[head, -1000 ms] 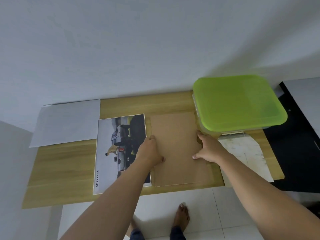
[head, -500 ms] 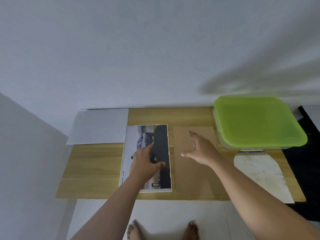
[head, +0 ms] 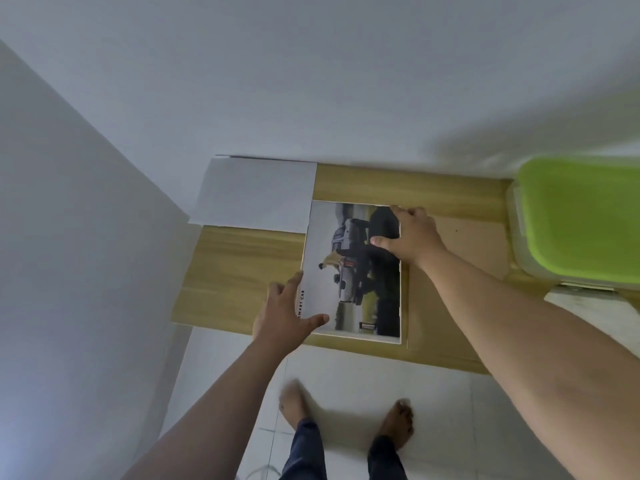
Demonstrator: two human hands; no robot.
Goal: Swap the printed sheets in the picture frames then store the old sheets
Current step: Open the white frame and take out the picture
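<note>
Bench [head: 239, 271]: light wood-grain top, narrow, set against a pale wall [head: 311, 81] at 12 o'clock; a second pale wall [head: 69, 237] closes the corner at 9 o'clock.

Floor [head: 433, 410]: pale tiles at 6 o'clock, two bare feet and dark trouser legs standing on it.

Print [head: 349, 271]: sheet showing a dark car, white margin with the lettering "SMART CAR" along its 9 o'clock edge; lies flat at the bench centre, long side running 12 to 6.

Blank sheet [head: 256, 194]: white, flat at 11 o'clock of the print, its corner touching or just under the print's far corner; cannot tell which.

Board [head: 464, 244]: brown card panel, flat, just beside the print at 3 o'clock.

Box [head: 581, 223]: clear tub with lime-green lid, at 3 o'clock on the bench end, partly out of view.

Pale marked panel [head: 595, 313]: at 4 o'clock under the box; nature unclear.

Left hand [head: 284, 313]: fingers spread wide, thumb lying on the print's near 7 o'clock corner, fingers over its 9 o'clock edge.

Right hand [head: 412, 237]: fingers loosely splayed, thumb on the print's dark area, palm over its 3 o'clock edge at the far corner. Whether either hand pinches the sheet cannot be told.
</note>
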